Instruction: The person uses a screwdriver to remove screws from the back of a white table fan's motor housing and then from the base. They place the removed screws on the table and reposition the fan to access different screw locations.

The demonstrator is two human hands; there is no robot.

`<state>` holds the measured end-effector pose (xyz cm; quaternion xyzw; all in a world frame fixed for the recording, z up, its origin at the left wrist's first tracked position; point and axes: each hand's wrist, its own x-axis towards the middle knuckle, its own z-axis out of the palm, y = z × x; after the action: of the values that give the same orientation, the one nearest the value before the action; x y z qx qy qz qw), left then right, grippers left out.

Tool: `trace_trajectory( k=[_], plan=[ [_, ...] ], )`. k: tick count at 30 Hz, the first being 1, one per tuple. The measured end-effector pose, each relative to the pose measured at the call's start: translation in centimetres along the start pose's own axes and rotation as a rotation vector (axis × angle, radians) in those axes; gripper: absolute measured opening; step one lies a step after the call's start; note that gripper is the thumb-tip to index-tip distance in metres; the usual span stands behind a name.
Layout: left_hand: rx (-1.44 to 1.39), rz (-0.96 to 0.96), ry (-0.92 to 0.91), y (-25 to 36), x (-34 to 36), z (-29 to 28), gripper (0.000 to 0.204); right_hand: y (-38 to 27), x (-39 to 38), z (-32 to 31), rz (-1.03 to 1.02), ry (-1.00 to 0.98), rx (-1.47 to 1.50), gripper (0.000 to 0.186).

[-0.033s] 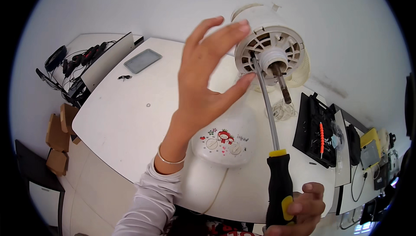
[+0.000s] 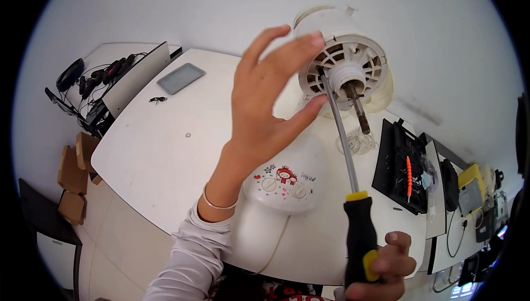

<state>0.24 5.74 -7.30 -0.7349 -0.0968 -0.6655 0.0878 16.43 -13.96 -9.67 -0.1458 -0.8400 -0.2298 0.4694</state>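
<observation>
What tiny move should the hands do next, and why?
I'd maybe turn the screwdriver gently with the right hand. Its tip seems to sit in a gap in the round front of the fan, and the right hand is holding its thick end. The left hand is spread wide near that front.

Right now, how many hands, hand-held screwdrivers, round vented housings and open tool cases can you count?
Hands (left hand, right hand): 2
Hand-held screwdriver: 1
Round vented housing: 1
Open tool case: 1
Total: 5
</observation>
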Motion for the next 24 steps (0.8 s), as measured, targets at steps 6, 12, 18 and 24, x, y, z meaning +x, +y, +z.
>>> trace_trajectory(
  k=[6,12,18,24],
  plan=[
    [-0.039,-0.076,0.096,0.6,-0.4,2.0,0.065,0.5,0.8,2.8,-0.008,0.463,-0.321,0.013],
    [-0.053,-0.094,0.125,0.7,-0.7,1.5,0.069,-0.6,-0.3,2.7,-0.064,0.426,0.118,0.006],
    [0.086,0.121,-0.011,3.8,0.3,0.9,0.041,-0.5,0.9,3.3,0.081,0.500,-0.221,0.011],
    [0.062,0.145,-0.243,9.5,0.1,-1.7,0.015,-1.0,-1.2,2.0,0.018,0.454,-0.140,0.027]
  ],
)
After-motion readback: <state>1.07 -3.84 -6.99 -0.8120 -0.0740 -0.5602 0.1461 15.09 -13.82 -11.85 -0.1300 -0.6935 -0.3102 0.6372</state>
